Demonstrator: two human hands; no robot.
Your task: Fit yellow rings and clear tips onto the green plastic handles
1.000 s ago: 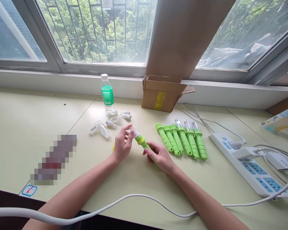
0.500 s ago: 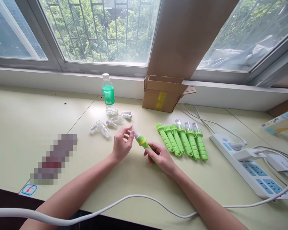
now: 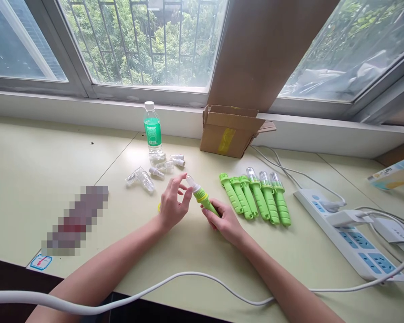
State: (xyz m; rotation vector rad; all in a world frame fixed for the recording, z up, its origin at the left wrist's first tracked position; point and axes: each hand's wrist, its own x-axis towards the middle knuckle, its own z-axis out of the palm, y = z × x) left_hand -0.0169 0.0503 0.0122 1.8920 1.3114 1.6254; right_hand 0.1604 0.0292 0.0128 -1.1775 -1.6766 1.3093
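My right hand (image 3: 224, 220) is wrapped round the ribbed shaft of a green handle (image 3: 206, 201), tilted up to the left. A clear plastic cap (image 3: 190, 181) sits on its yellow-ringed tip. My left hand (image 3: 173, 205) pinches that cap between thumb and fingertips. To the right lies a row of several more green handles (image 3: 256, 198); three of them carry clear caps. Loose clear plastic parts (image 3: 155, 170) lie behind my left hand.
A green-labelled water bottle (image 3: 152, 127) and an open cardboard box (image 3: 229, 130) stand by the window sill. A white power strip (image 3: 350, 237) with plugs lies at the right. A white cable (image 3: 175, 282) crosses the near table edge. A blurred patch sits at the left.
The handle's tip has risen slightly and tilted more upright. My left fingers have shifted round the clear cap. Both hands stay in nearly the same place.
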